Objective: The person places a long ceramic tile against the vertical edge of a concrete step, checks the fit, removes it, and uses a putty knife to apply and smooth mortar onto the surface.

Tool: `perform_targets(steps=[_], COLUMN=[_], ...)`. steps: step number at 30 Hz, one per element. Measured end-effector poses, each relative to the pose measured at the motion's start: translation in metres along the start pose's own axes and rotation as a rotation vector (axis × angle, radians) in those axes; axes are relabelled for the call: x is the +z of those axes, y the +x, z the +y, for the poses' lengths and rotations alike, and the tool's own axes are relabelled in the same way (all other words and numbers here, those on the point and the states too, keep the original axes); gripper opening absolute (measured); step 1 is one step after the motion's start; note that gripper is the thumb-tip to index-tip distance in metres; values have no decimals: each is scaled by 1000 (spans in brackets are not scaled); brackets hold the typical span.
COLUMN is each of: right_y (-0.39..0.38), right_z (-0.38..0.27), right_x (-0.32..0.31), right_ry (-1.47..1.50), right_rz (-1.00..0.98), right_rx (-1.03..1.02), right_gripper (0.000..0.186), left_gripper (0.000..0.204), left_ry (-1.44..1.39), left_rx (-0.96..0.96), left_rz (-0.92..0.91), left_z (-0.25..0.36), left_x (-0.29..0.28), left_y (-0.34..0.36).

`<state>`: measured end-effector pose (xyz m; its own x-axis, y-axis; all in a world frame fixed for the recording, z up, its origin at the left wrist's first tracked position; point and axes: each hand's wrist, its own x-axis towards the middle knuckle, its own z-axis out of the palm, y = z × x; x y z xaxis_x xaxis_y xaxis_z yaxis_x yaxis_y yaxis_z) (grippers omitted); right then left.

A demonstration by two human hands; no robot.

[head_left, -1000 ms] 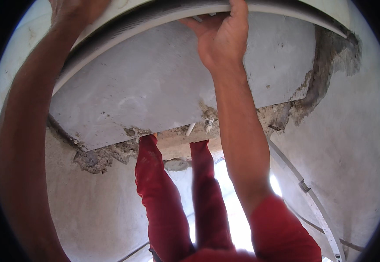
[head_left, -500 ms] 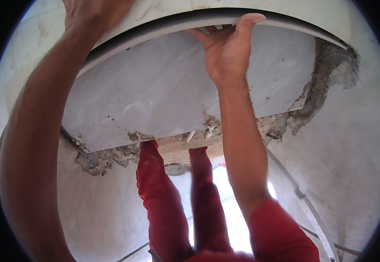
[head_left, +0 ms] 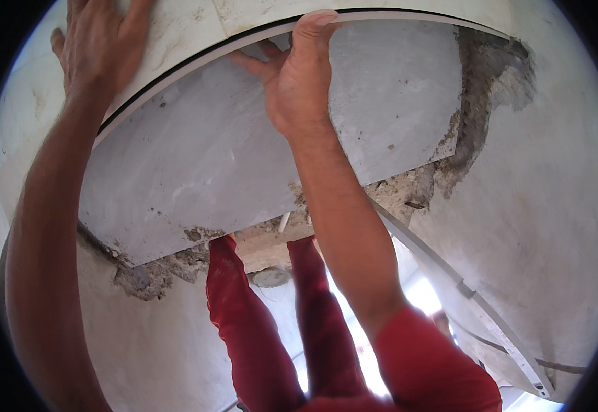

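Left hand (head_left: 100, 44) spread flat, fingers splayed, palm pressed on the face of the pale upper tile (head_left: 175, 31) near the top left. Right hand (head_left: 299, 75) hooked on the top edge of the large grey tile (head_left: 244, 144) — thumb over the rim, fingers curled behind, partly hidden. Grey tile tilted out from the wall, its upper edge touching the dark joint under the pale tile, its lower edge above crumbled mortar (head_left: 168, 264). 2 red trouser legs (head_left: 258, 329) below — pale strip (head_left: 464, 295) slanting along the rough wall (head_left: 539, 192) at right.
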<state>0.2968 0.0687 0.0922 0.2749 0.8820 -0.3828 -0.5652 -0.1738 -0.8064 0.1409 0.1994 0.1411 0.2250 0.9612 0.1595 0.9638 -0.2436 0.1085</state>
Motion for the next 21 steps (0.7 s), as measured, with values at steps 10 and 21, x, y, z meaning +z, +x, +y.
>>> perform_targets(steps=[10, 21], right_y=[4, 10], right_z=[3, -11], right_x=[-11, -4], right_ry=[248, 152], right_rz=[-18, 88], right_rx=[53, 89], right_gripper=[115, 124], left_gripper=[79, 74], left_ry=[-19, 48], left_rx=[200, 184], left_rz=[166, 169], left_z=[-46, -41], left_x=[40, 39], left_y=[10, 14])
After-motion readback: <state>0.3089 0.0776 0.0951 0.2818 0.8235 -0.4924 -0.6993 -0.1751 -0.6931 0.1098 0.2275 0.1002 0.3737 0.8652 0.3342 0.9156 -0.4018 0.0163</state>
